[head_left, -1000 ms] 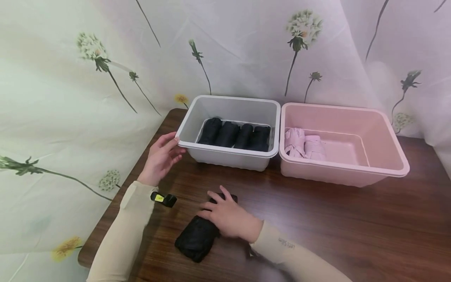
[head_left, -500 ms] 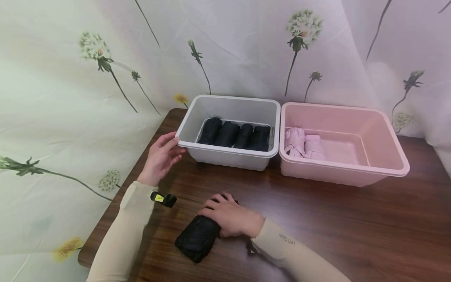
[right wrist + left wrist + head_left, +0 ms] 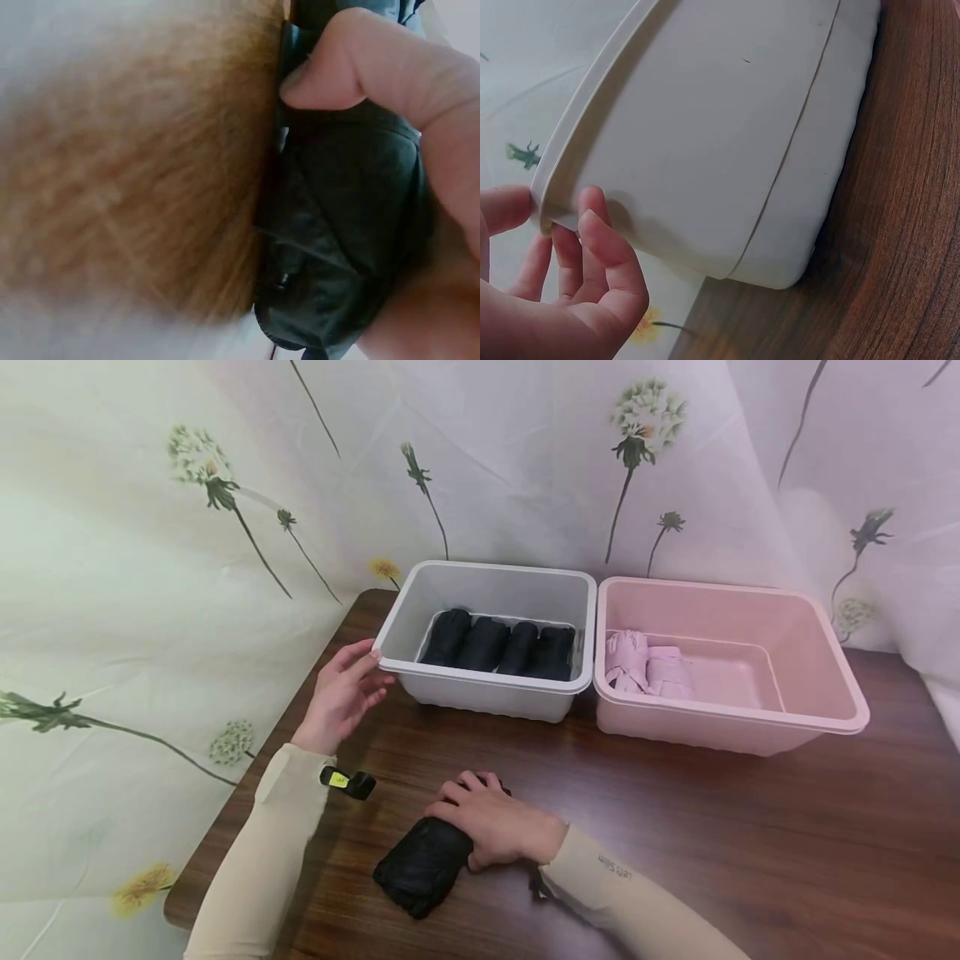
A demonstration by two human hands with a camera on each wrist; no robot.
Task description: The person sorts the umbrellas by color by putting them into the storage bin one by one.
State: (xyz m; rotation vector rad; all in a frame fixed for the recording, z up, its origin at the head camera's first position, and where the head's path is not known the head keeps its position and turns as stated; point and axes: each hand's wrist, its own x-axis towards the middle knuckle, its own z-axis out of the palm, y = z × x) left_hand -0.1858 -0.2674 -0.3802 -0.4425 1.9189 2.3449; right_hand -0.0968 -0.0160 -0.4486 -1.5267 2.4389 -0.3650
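Note:
My right hand (image 3: 495, 822) grips a rolled black fabric bundle (image 3: 423, 868) on the table, its fingers curled over the far end. Close up in the right wrist view, the thumb presses on the bundle's side (image 3: 345, 195), which shows folds and seams. At the near left corner of a light grey plastic bin (image 3: 487, 693), my left hand (image 3: 343, 695) pinches the rim. The left wrist view shows that hand (image 3: 585, 277) with its fingers bent around the bin's lip (image 3: 577, 127). Several similar black rolls (image 3: 483, 645) lie side by side inside the grey bin.
A pink bin (image 3: 735, 727) stands against the grey bin's right side, with two pink rolled bundles (image 3: 648, 668) at its left end. Both bins sit at the back of the dark wooden table (image 3: 720, 843), before a flower-printed cloth (image 3: 517, 460).
My right hand's fingers have drawn in and closed around the black bundle, where they were spread over it before. The left hand stays on the bin's rim.

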